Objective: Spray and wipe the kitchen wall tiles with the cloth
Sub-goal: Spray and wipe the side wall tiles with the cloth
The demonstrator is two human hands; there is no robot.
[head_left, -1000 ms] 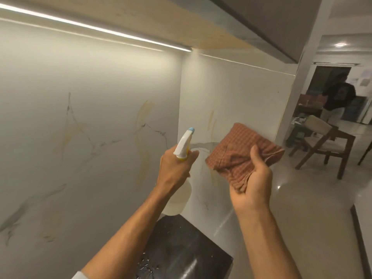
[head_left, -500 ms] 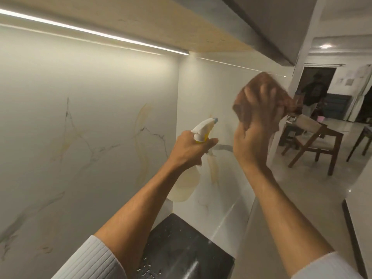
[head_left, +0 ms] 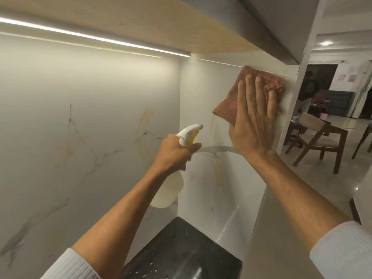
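Note:
A reddish-brown checked cloth (head_left: 231,101) lies flat against the upper right part of the white marble-look wall tiles (head_left: 203,93), just under the cabinet's underside. My right hand (head_left: 253,121) presses it to the wall with straight, spread fingers. My left hand (head_left: 177,156) grips the neck of a spray bottle (head_left: 189,133) with a white and yellow head; its pale body (head_left: 167,192) hangs below the hand, nozzle aimed toward the end wall. The long side wall (head_left: 90,127) on the left shows grey and tan veins.
A black wet countertop (head_left: 181,252) lies below in the corner. A lit strip light (head_left: 80,35) runs under the upper cabinet (head_left: 161,23). To the right, past a white post (head_left: 298,93), are wooden chairs (head_left: 320,141) and a person (head_left: 306,91) standing in the far room.
My right hand lifted the cloth from chest height up to the top of the end wall and flattened it there. The left hand with the bottle rose slightly.

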